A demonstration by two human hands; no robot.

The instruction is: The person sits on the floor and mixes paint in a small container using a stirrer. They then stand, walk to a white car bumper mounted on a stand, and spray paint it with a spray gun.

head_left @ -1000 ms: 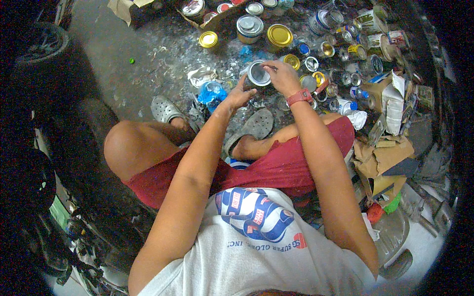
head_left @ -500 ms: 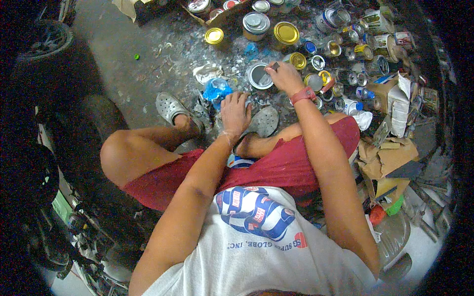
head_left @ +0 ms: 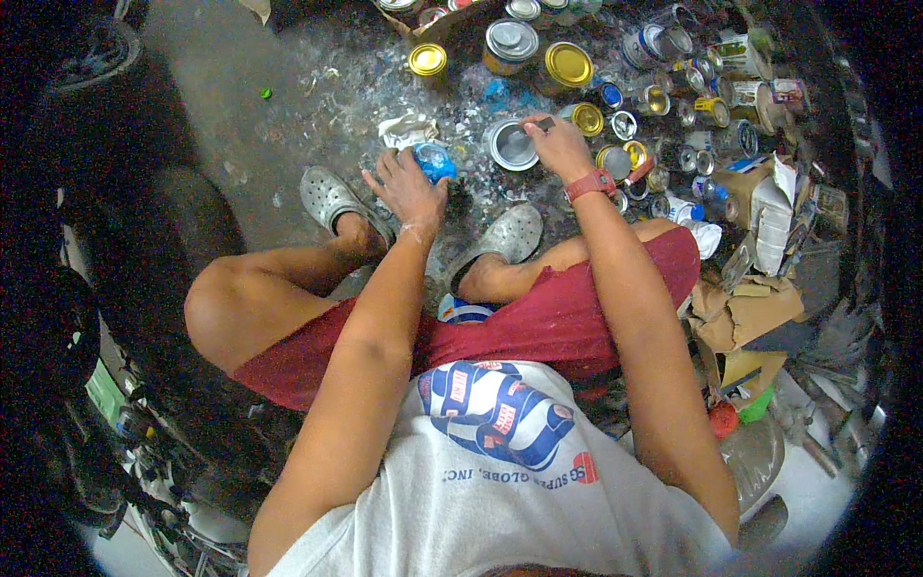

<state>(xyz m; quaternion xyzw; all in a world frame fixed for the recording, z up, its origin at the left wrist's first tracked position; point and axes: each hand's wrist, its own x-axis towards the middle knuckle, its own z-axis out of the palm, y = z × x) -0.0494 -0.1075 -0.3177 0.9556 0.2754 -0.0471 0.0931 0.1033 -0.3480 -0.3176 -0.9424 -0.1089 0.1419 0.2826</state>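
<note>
In my right hand (head_left: 565,152) is a flat scraper-like tool (head_left: 546,124), its dark end sticking out past my fingers. That hand is closed at the right rim of an open round can (head_left: 514,144) with grey matter inside. My left hand (head_left: 411,190) lies around the near left side of a blue plastic bundle (head_left: 435,162). The bundle sits between thumb and index finger, the other fingers fanned out to the left. What the blue plastic wraps, if anything, is hard to make out. A crumpled white cloth (head_left: 408,129) lies just beyond it.
Lidded cans stand beyond, among them a gold-lidded one (head_left: 568,64) and a silver-lidded one (head_left: 510,45). Several small cans and jars crowd the right. Torn cardboard (head_left: 760,313) lies by my right knee. My grey clogs (head_left: 511,234) rest on the paint-spotted floor.
My left hand has moved left and forward onto the blue plastic bundle. My right hand stays by the can, the tool still in it. The whole view has shifted slightly.
</note>
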